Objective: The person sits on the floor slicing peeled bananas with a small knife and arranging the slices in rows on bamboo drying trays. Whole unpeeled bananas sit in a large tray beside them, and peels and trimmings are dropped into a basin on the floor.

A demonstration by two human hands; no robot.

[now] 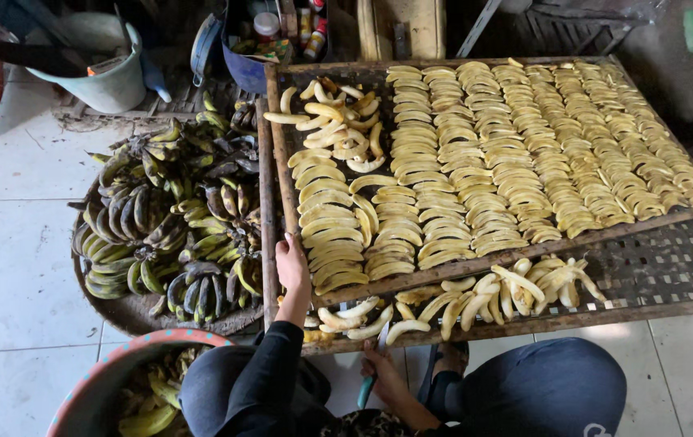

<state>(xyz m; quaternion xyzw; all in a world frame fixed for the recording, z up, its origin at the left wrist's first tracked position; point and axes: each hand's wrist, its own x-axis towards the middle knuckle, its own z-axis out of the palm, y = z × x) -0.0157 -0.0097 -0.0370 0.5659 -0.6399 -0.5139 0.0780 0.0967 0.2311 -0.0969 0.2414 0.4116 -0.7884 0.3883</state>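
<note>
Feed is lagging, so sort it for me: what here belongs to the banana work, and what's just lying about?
In use:
left hand on the upper drying tray
right hand holding a knife
sliced bananas in rows
peeled bananas on the lower tray
unpeeled bunches
basin

Lying about:
white bucket
bottles and jars

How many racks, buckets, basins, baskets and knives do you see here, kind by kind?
Drying racks: 2 (upper, lower)
Buckets: 2 (white, blue)
Red-rimmed basin: 1
Round flat basket: 1
Knife in right hand: 1
Total: 7
</note>
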